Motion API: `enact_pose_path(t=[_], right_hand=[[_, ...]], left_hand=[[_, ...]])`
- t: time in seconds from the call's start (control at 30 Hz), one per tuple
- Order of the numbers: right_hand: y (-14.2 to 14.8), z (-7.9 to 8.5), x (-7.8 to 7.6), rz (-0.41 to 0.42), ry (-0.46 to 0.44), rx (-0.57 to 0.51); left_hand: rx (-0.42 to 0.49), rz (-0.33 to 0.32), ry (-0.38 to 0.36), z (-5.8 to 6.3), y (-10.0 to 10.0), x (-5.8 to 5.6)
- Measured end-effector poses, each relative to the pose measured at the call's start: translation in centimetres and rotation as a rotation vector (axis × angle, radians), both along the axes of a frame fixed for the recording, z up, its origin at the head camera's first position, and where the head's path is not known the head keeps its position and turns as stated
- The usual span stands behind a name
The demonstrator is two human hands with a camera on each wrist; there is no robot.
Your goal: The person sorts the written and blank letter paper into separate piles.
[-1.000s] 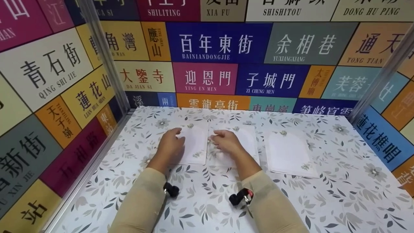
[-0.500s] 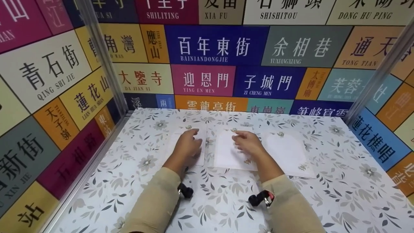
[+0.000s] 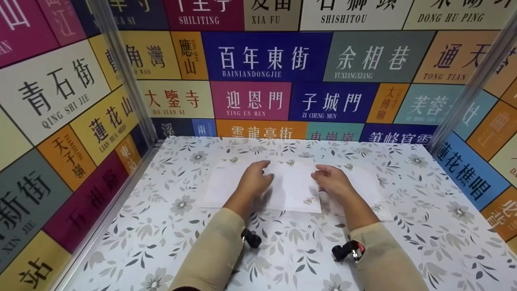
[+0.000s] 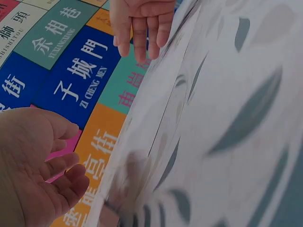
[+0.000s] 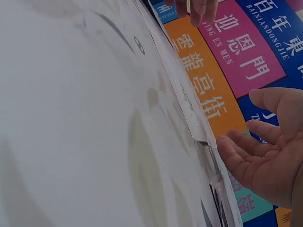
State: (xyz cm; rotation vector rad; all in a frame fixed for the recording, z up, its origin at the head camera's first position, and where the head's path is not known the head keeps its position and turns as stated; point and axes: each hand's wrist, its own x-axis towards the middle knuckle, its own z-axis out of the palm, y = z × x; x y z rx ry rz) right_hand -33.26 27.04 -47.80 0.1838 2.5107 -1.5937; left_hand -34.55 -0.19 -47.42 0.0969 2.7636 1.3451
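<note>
Three white paper sheets or stacks with small floral prints lie in a row on the table. My left hand (image 3: 255, 182) is above the seam between the left sheet (image 3: 218, 188) and the middle sheet (image 3: 291, 184). Near the middle sheet's right edge is my right hand (image 3: 334, 182), partly covering the right sheet (image 3: 365, 184). In the left wrist view the left hand (image 4: 45, 163) has loosely bent fingers and holds nothing. The right wrist view shows the right hand (image 5: 267, 146) likewise relaxed, palm inward, holding nothing. Any contact with paper is not clear.
The table (image 3: 282, 250) has a white cloth printed with grey leaves and flowers. Coloured sign panels (image 3: 266, 56) wall it in at the back and both sides. Metal posts (image 3: 129, 76) stand at the corners.
Both hands have moved right along the row of sheets, the left from the left sheet and the right from the middle one. The sheets appear to stay in place.
</note>
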Motion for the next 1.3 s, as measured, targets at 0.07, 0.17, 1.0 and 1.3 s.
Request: enact_pose_path(t=[0.07,0.17,1.0,1.3], right_hand=[[0.4,0.0,0.1,0.013,0.002,-0.004],[0.8,0.1,0.2,0.026,-0.005,0.004],[0.7,-0.1,1.4,0.538,-0.024,0.557],[0.4,-0.1,1.5,0.527,-0.022,0.571]], left_hand=[[-0.063,-0.029,0.044,0.0,0.5,0.0],[-0.099,-0.051,0.074,-0.2,0.7,0.0],[-0.503,-0.481,-0.059,-2.0,0.5,1.8],[-0.516,-0.495,-0.042,-2.2,0.5,1.6]])
